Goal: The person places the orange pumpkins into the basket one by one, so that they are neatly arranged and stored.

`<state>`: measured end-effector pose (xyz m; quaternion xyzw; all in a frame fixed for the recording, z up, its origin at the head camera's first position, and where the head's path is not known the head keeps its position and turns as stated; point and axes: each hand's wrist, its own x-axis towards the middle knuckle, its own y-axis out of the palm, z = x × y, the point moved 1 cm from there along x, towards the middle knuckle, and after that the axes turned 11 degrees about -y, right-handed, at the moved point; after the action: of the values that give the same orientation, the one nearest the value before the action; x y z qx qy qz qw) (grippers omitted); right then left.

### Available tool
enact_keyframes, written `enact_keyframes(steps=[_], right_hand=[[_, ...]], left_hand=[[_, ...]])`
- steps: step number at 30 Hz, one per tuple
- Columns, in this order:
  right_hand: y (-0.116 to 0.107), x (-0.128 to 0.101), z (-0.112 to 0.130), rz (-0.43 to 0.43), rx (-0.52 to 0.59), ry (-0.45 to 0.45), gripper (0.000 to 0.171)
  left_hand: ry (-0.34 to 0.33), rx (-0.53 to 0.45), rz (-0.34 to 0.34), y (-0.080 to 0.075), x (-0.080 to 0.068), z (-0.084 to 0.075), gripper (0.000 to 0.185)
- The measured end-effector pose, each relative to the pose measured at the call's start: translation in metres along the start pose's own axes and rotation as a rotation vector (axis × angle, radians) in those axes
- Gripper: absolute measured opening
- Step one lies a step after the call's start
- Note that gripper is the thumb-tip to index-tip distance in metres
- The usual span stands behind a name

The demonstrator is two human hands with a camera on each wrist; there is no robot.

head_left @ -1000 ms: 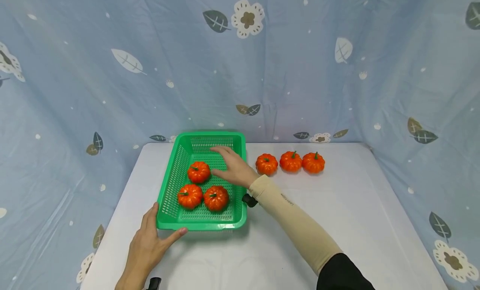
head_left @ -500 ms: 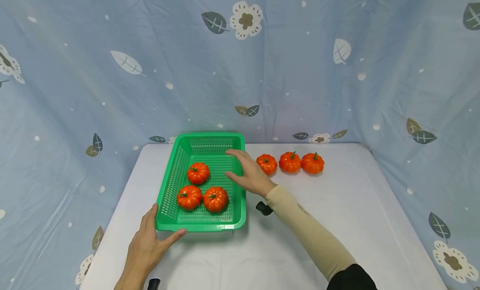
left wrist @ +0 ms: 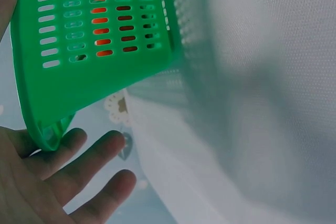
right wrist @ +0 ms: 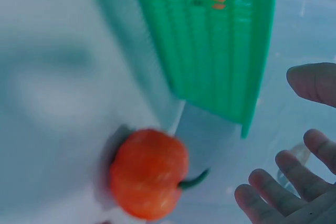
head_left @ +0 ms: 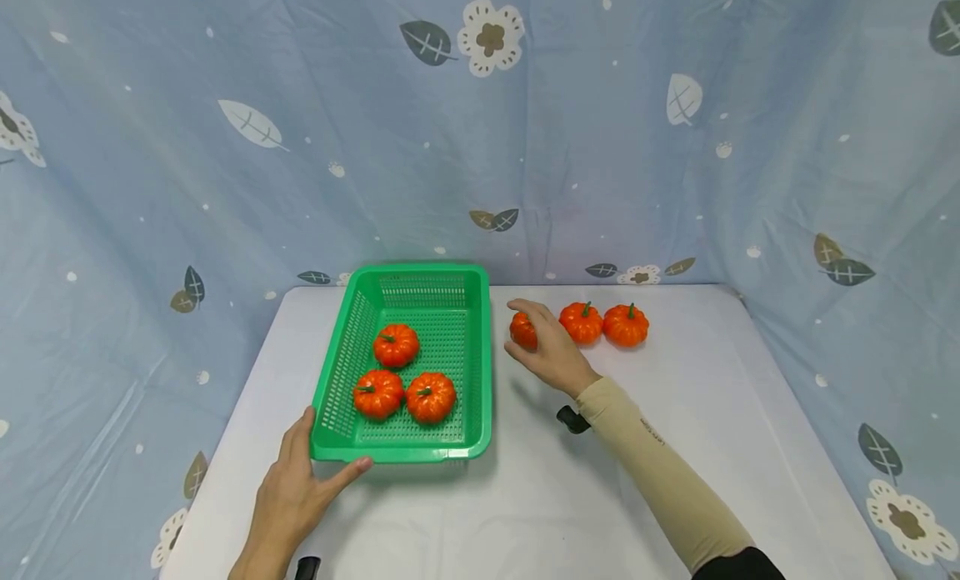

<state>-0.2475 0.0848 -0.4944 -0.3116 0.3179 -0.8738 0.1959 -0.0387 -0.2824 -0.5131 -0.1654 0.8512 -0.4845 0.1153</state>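
A green perforated plastic basket (head_left: pixel 486 380) holds an orange pumpkin (head_left: pixel 396 346) toward its middle and two more pumpkins nearer its front. My left hand (head_left: pixel 294 482) spans the basket's near-left corner, thumb at the front rim and fingers along the left side; in the left wrist view its outer fingers (left wrist: pixel 86 171) extend apart from the plastic. To the right of the basket, my right hand (head_left: pixel 551 348) hovers over a small orange pumpkin (head_left: pixel 522 331), partly hiding it. Thumb and fingers are spread, and the right wrist view shows that pumpkin (right wrist: pixel 149 174) apart from them, its green stem visible.
Two more pumpkins stand side by side on the white table (head_left: pixel 600 480), the nearer one (head_left: pixel 581 322) just beyond my right hand and the other (head_left: pixel 626 326) farther right. A blue patterned curtain (head_left: pixel 480 147) hangs behind the table's back edge.
My right hand has moved right, from over the inside of the basket to over the leftmost pumpkin outside it. The left hand, basket and pumpkins have stayed in place.
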Motion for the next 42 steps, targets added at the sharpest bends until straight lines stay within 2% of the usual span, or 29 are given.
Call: enact_keyframes(steps=[9,14,20,28,30,37,42], right_hand=[[-0.026,-0.029,-0.030,-0.032,0.005,0.101,0.066],[-0.041,-0.040,-0.044,-0.081,-0.011,0.114,0.063],[-0.057,-0.051,-0.068,-0.085,-0.034,0.157,0.064],[-0.076,-0.071,-0.098,-0.187,-0.164,0.272,0.070],[-0.079,-0.076,-0.108,-0.195,-0.180,0.305,0.074],[-0.087,-0.083,-0.140,-0.102,-0.144,0.458,0.095],[-0.087,-0.087,-0.154,-0.058,-0.111,0.509,0.103]], left_hand=[[-0.013,0.004,0.013,0.000,0.000,0.000,0.125],[-0.016,0.000,0.016,0.000,0.000,-0.001,0.125],[-0.010,0.004,0.016,-0.001,-0.001,-0.002,0.125],[-0.028,0.005,0.051,-0.002,-0.002,-0.003,0.125],[-0.020,0.012,0.040,-0.002,-0.001,-0.002,0.125],[-0.010,0.005,0.023,-0.002,0.001,-0.001,0.124],[-0.004,0.006,0.030,-0.001,0.000,0.000,0.124]])
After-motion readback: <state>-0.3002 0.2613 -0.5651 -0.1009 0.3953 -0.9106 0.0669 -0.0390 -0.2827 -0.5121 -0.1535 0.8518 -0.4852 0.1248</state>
